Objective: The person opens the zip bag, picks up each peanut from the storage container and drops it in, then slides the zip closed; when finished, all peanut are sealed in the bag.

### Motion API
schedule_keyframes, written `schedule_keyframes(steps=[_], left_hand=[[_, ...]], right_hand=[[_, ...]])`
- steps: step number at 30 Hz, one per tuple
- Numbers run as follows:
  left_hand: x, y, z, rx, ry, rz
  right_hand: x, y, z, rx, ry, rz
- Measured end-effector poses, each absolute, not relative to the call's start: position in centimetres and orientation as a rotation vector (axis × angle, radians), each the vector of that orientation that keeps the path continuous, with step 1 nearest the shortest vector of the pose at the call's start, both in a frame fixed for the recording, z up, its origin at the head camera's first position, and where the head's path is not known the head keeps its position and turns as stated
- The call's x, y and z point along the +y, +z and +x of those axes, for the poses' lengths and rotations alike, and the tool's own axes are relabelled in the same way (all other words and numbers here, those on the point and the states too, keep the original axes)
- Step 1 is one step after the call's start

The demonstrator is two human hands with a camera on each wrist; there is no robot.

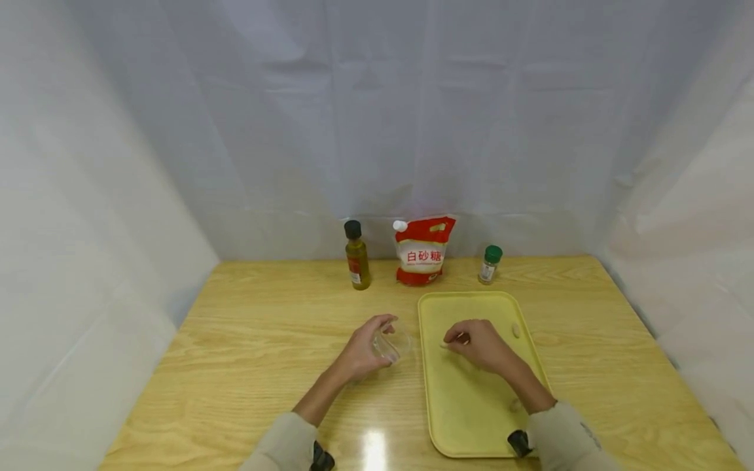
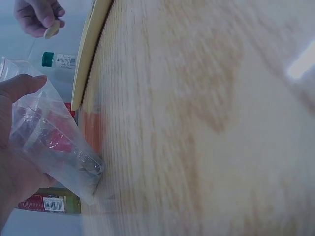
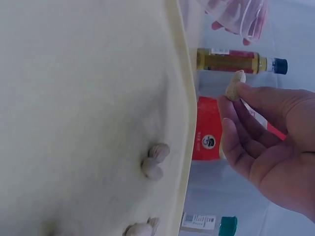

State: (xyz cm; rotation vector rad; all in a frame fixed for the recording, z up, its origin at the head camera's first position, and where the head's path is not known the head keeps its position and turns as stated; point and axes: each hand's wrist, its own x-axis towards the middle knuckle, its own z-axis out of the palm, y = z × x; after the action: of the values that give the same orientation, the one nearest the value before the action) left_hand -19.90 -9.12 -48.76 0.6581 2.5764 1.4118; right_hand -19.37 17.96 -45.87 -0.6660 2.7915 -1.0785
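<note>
My left hand (image 1: 360, 352) holds a clear plastic bag (image 2: 54, 130), with the thumb on one side and the fingers partly hidden behind it. The bag stands over the table, just left of the yellow tray (image 1: 471, 425). Between thumb and fingertips, my right hand (image 1: 485, 348) pinches an unshelled peanut (image 3: 235, 86) above the tray. More peanuts lie on the tray: one peanut (image 1: 516, 330) near its right edge and another peanut (image 1: 516, 405) beside my right forearm. The right wrist view shows a two-lobed peanut (image 3: 155, 162) up close.
Behind the hands stand an oil bottle (image 1: 357, 258) with a black cap, a red and white sugar pouch (image 1: 421, 252) with a white spout, and a small green-capped jar (image 1: 489, 264). White sheeting (image 1: 377, 131) encloses the wooden table (image 1: 235, 366) at the back and sides.
</note>
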Motion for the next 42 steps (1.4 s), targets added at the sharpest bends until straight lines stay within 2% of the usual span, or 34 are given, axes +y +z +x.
schedule_keyframes(steps=[7,25,42], left_hand=[[-9.0,-48.9,-20.0,2.583,1.41,0.66],[-8.8,-48.8,-19.7,2.538,1.438,0.59],[-8.6,-48.6,-19.6,2.559,1.459,0.61]], right_hand=[[15.8,-45.7,-19.8,2.882,-1.16,-0.734],[11.0,-44.5,-19.4,2.811,-1.374,-0.712],[15.2,-46.2,-20.2,2.865,-1.347,-0.586]])
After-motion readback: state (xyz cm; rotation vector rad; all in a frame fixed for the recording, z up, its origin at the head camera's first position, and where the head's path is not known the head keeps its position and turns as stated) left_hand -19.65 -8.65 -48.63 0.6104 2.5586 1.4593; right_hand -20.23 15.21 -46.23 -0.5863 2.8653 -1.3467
